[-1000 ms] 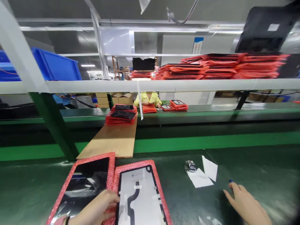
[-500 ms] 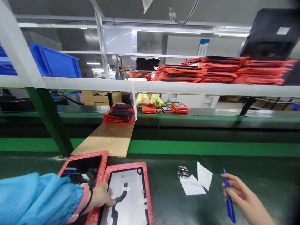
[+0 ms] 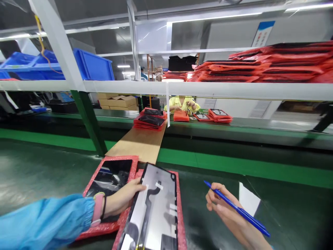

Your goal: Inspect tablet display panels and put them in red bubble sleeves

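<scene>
My left hand (image 3: 124,197) grips the left edge of a screen panel (image 3: 158,199), thumb on top and the other fingers underneath. The panel's pale back, with a dark ribbon strip and white tape bits, faces up. It is tilted, its left edge raised off the red bubble-wrap sleeve (image 3: 181,215) below. In my right hand (image 3: 231,220) is a blue pen (image 3: 240,210), its tip pointing up and left above the green table. Beside my left wrist lies another panel (image 3: 110,177), black glass side up, on red bubble wrap.
A white paper piece (image 3: 248,199) lies behind my right hand. A wooden board (image 3: 137,140) leads back to a stack of red-wrapped panels (image 3: 149,119). A green post (image 3: 90,125) rises at the left. Across the bench a person in yellow (image 3: 179,102) handles red packs.
My left hand has moved from resting on the panel to gripping its left edge and tilting it up. My right hand has come closer to the panel with the pen. The view has turned left.
</scene>
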`<state>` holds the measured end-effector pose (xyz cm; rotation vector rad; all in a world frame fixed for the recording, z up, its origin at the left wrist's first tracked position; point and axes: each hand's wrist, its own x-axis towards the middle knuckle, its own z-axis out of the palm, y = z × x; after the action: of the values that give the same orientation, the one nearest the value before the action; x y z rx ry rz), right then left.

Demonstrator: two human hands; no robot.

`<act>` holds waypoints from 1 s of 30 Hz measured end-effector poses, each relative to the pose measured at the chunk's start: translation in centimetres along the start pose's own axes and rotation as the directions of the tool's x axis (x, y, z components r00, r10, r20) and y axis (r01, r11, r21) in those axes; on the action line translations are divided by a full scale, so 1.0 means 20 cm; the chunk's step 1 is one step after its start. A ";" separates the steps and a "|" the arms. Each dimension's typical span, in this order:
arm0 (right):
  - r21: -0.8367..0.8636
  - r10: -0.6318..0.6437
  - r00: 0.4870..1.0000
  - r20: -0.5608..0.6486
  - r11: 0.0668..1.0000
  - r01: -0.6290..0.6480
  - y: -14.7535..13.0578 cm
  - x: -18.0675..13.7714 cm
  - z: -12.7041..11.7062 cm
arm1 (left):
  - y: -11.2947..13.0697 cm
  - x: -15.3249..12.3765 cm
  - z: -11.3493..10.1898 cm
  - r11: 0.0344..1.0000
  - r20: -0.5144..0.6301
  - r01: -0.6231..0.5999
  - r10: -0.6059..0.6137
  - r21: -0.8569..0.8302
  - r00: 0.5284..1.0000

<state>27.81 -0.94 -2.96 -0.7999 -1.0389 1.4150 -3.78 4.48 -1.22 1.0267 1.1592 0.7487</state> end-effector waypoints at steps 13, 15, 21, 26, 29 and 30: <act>-0.464 -0.414 0.907 0.074 0.791 0.399 0.01 0.08 0.45 | 0.22 -0.02 0.11 0.798 -0.218 -0.589 0.556 -0.128 0.802; -0.582 -0.523 0.850 0.061 0.673 0.456 0.03 0.08 0.49 | 0.22 -0.03 0.11 0.794 -0.215 -0.581 0.545 -0.179 0.810; -0.664 -0.712 0.695 0.103 0.471 0.581 0.06 0.09 0.54 | 0.21 -0.04 0.09 0.805 -0.200 -0.527 0.489 -0.271 0.849; -0.693 -0.711 0.689 0.140 0.427 0.581 0.06 0.10 0.54 | 0.22 -0.05 0.09 0.815 -0.222 -0.511 0.464 -0.273 0.858; -0.694 -0.696 0.698 0.168 0.419 0.585 0.06 0.09 0.54 | 0.23 -0.06 0.10 0.826 -0.239 -0.494 0.440 -0.270 0.866; -0.697 -0.697 0.696 0.172 0.413 0.587 0.06 0.09 0.53 | 0.23 -0.06 0.10 0.830 -0.242 -0.491 0.435 -0.266 0.867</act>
<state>17.32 -0.65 0.07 -0.8715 -1.5950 0.2131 -1.99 4.70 3.64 0.9885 0.8899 1.3944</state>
